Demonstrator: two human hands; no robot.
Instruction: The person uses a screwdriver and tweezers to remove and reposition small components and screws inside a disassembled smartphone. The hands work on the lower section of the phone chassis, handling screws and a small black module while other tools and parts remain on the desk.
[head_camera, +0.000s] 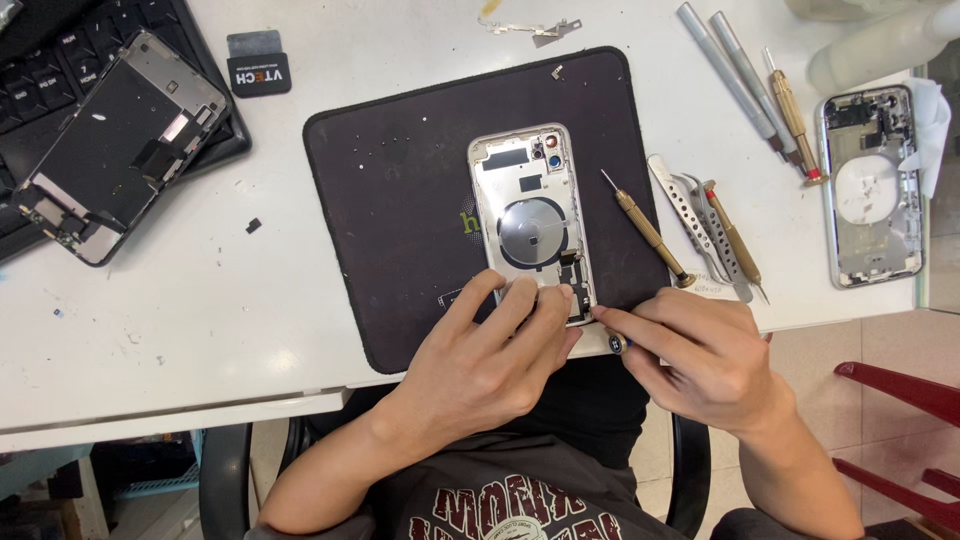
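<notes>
Pinching grip: right hand (700, 355) holds half-hidden, possibly screwdriver tool (617, 344); left hand (490, 345) flat, covering phone housing (535, 215) bottom.

Phone shell (533, 215) lies on mat (400, 190), mid table (150, 320). Left hand (490, 350) rests on its near end, right hand (700, 355) just beside, right of it. Screwdriver (645, 230) on mat's right edge; tweezers (700, 230) further right. Screen panel (115, 145) far left on keyboard (40, 60). Second shell (872, 185) far right.
</notes>
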